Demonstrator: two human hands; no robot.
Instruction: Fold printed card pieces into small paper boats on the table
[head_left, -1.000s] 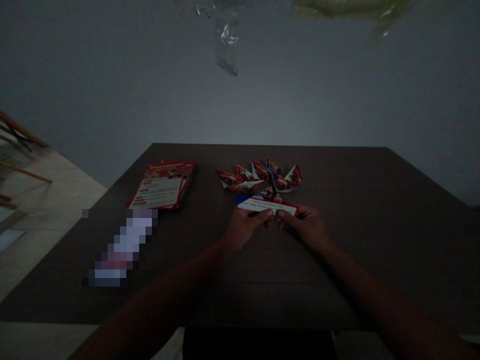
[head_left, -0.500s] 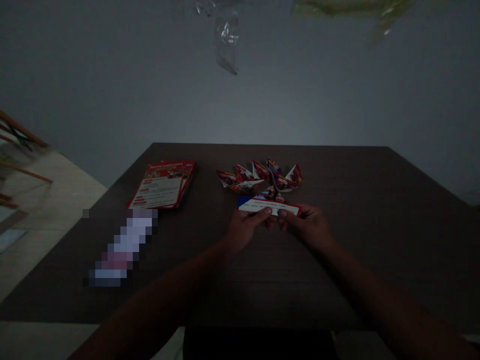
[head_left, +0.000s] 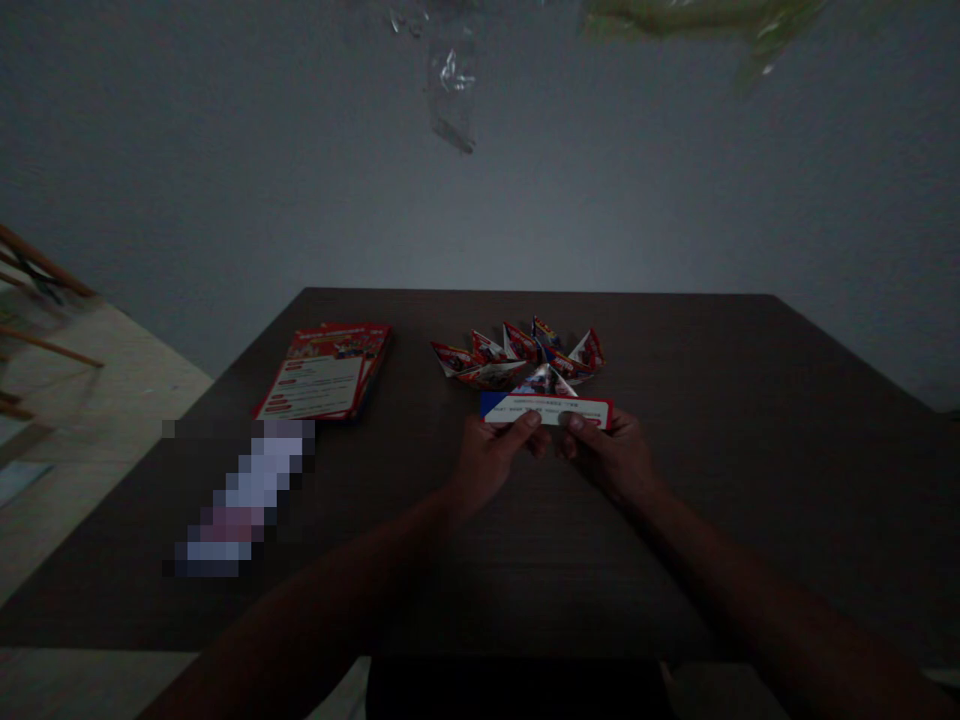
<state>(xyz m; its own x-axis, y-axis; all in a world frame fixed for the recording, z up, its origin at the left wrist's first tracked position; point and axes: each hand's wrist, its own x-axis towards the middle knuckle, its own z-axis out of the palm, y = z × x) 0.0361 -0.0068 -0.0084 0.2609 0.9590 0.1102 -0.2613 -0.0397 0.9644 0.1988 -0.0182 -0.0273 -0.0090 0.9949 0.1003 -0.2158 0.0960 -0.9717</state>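
The left hand (head_left: pixel 489 455) and right hand (head_left: pixel 621 450) pinched a white, red and blue folded-paper piece (head_left: pixel 551 407) on the near side of pointed red paper shapes (head_left: pixel 519 343); clean creasing wanted even thumb pressure.

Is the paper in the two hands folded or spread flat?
Folded: the paper shows a printed strip along its near edge and a pointed part beyond it.
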